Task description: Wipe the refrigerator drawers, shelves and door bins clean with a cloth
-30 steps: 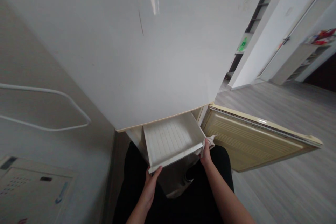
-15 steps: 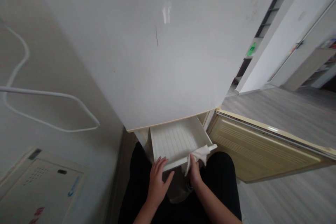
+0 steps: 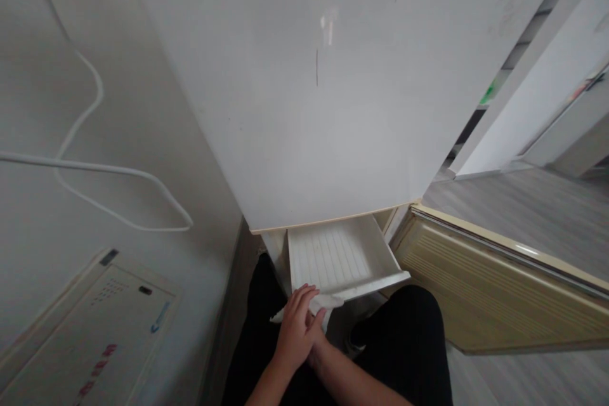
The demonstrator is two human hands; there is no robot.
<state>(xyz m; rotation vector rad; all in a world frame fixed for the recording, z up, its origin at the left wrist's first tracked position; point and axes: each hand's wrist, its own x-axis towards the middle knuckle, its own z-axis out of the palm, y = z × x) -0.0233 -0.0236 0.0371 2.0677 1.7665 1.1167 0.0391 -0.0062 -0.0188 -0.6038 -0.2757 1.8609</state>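
A white freezer drawer (image 3: 333, 257) with a ribbed floor is pulled partway out below the upper door. My right hand (image 3: 318, 346) is closed on a white cloth (image 3: 328, 302) at the drawer's front left corner. Most of its fingers are hidden behind my left hand (image 3: 297, 320). My left hand lies across the right one, its fingers stretched toward the drawer's front rim and over the cloth. Whether its fingertips press on the rim or only on the cloth, I cannot tell.
The large white upper door (image 3: 304, 108) is closed above the drawer. To the right, the lower door (image 3: 495, 292) stands swung out over the grey floor. A white cable (image 3: 118, 169) hangs at the left wall, above a wall box (image 3: 118, 330). My knees flank the drawer.
My right hand has slid the cloth leftward along the drawer's front edge, from the right part to the left corner. It now sits under my left hand. The view has shifted slightly.
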